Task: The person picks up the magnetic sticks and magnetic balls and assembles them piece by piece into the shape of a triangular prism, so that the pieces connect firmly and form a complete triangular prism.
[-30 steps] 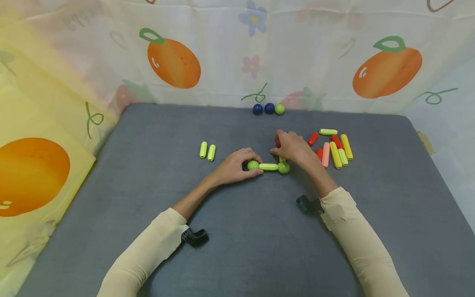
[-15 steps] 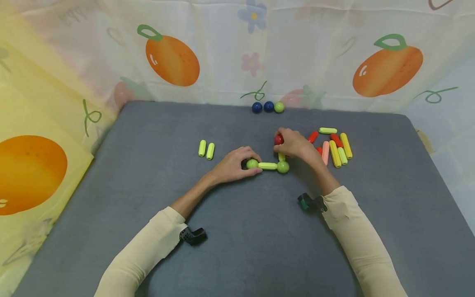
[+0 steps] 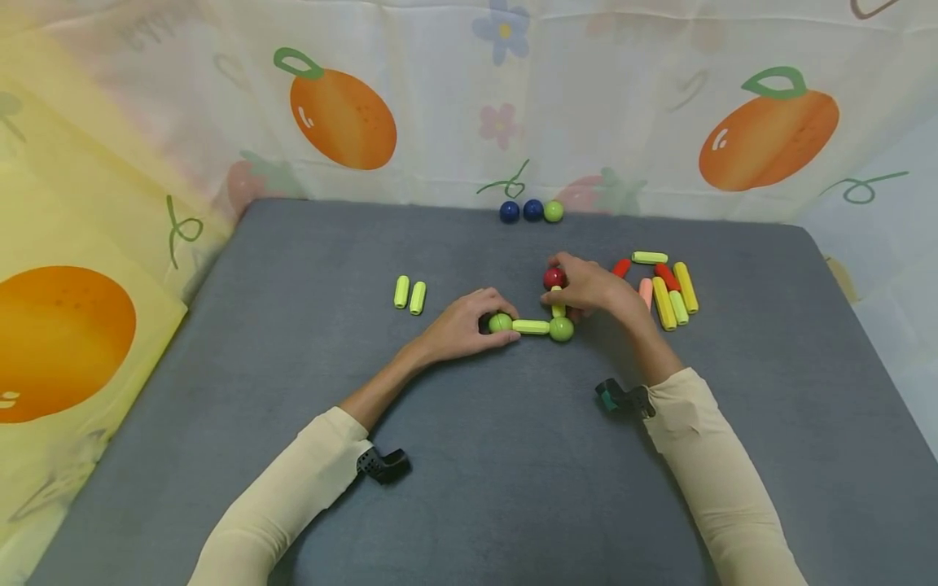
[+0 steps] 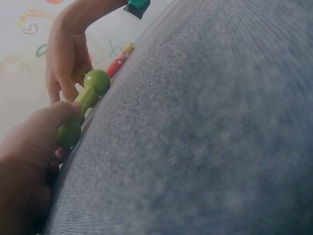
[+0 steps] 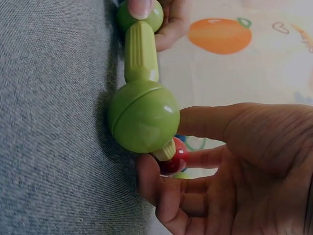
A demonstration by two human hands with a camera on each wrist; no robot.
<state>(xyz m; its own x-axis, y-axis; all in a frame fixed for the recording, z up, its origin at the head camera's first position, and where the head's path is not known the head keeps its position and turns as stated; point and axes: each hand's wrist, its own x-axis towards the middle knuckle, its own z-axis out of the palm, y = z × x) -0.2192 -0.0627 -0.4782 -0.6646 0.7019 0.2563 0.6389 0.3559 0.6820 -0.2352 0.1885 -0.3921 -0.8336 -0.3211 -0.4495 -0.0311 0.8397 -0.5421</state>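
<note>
An L-shaped piece of balls and rods lies on the grey table. My left hand (image 3: 469, 325) pinches its left green ball (image 3: 501, 323) between thumb and fingers. From there a yellow-green rod (image 3: 531, 327) runs to a second green ball (image 3: 561, 330) at the corner. A yellow rod (image 3: 559, 311) leads away from the corner to a red ball (image 3: 554, 277). My right hand (image 3: 589, 285) holds this yellow rod, thumb on one side and curled fingers on the other, the index finger at the red ball. In the right wrist view the corner ball (image 5: 144, 117) partly hides the yellow rod.
Two yellow-green rods (image 3: 409, 295) lie apart on the left. Beyond my right hand is a cluster of red, pink, yellow (image 3: 664, 303) and yellow-green rods. Two blue balls (image 3: 521, 212) and a green ball (image 3: 553, 212) stand at the back edge, before a printed cloth (image 3: 440, 98).
My right hand has shifted slightly right and nearer, from over the red ball to the yellow rod, so the red ball shows more. My left hand keeps its pinch in place.
</note>
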